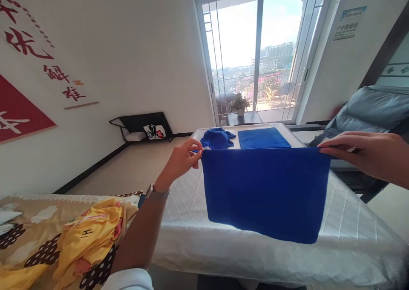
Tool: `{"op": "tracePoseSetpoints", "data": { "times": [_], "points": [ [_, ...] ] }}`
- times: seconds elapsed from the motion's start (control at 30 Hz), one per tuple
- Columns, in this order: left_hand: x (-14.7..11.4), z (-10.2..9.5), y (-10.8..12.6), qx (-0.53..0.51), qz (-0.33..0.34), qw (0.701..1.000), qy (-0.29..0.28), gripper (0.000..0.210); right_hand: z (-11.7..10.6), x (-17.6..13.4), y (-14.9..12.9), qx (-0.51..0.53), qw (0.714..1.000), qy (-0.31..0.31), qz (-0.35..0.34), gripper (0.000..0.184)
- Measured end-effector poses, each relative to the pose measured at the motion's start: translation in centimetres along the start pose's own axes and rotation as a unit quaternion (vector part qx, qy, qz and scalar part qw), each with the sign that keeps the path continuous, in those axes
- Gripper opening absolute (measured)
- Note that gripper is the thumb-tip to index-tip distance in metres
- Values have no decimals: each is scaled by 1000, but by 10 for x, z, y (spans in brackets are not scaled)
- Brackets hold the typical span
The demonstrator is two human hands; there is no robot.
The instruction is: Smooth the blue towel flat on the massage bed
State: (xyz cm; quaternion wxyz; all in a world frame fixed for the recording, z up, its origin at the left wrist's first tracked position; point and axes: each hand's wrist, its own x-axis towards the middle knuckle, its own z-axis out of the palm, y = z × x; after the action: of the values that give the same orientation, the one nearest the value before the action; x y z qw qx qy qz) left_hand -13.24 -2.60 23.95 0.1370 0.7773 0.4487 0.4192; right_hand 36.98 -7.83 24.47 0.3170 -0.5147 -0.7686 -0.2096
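A blue cloth [265,192] hangs spread out between my hands, above the near part of a covered table. My left hand [183,158] pinches its upper left corner, and my right hand [364,151] pinches the upper right corner. Its lower edge hangs free and dips toward the right. Beyond it, a flat blue cloth [263,137] lies as a neat rectangle on the table. To the left of that one sits a crumpled blue cloth [217,138], close behind my left hand.
The table wears a silvery quilted cover [185,205]. At left, yellow clothing [92,230] lies on a patterned bedspread [38,213]. A grey sofa [377,107] stands at right. A potted plant [240,104] rests on a chair before the glass door [258,55]. A black shelf [143,124] is against the wall.
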Motion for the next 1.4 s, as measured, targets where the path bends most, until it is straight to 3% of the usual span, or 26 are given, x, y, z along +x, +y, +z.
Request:
{"op": "tracePoseSetpoints", "data": {
  "times": [0.07,0.13,0.27,0.4,0.6,0.67,0.73,0.93,1.1,1.23,1.4],
  "points": [
    [23,15,-16,-50,-23,998,-1,11,25,33,-15,16,998,-43,-33,70],
    [42,26,-26,-106,-21,993,53,14,41,55,-21,14,999,-51,-3,79],
    [50,28,-27,-159,40,969,184,22,44,63,-23,22,998,3,67,65],
    [3,42,-39,-147,28,973,177,21,56,24,-33,71,996,0,45,57],
    [-106,122,-96,-57,-152,987,2,13,149,-92,-53,258,948,-163,93,47],
    [-127,141,-107,-10,-197,980,-21,19,174,-122,-57,269,937,-200,97,44],
    [-136,149,-109,9,-218,976,-16,19,187,-140,-58,267,938,-197,102,40],
    [-139,147,-105,7,-234,972,-6,15,180,-151,-57,249,945,-197,79,37],
    [-148,148,-119,-43,-280,959,-23,18,174,-160,-62,231,943,-227,72,37],
    [-129,143,-138,-126,-337,932,-47,33,171,-160,-64,221,943,-238,69,40],
    [-97,147,-149,-81,-303,948,-59,41,165,-148,-60,206,943,-257,39,39]
  ]
}}
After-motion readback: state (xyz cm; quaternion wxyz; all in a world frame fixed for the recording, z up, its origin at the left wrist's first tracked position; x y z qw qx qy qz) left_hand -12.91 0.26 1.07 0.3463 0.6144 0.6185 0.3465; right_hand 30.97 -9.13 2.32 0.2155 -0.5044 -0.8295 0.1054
